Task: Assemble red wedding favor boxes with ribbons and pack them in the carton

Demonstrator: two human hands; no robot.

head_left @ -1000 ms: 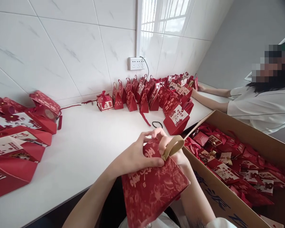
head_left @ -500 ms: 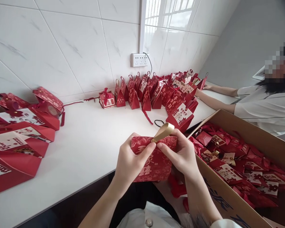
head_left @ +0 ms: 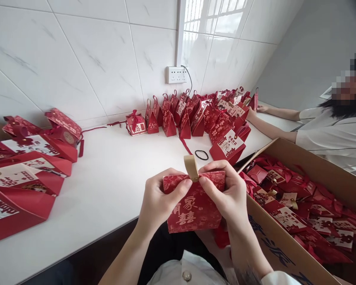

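Observation:
A red gift box (head_left: 192, 209) with pale printed characters is held upright between both hands, over the table's front edge. A gold ribbon loop (head_left: 191, 166) stands up from the middle of its top edge. My left hand (head_left: 163, 194) grips the box's left upper side, thumb pressed close to the ribbon's base. On the other side my right hand (head_left: 225, 194) grips the right upper part, its thumb also near the ribbon. The fingers behind the box are partly hidden.
Red gift boxes (head_left: 169, 122) stand in a row by the wall; more (head_left: 32, 174) lie at the left. A cardboard box (head_left: 273, 245) full of them is at my right. A black band (head_left: 201, 154) lies on the white table (head_left: 106, 178). Another person's arm (head_left: 273, 128) reaches in at right.
The gold ribbon loop has swung from leaning right to standing nearly upright, tilted slightly left. The gift box is turned a little more toward me, with both hands still on it.

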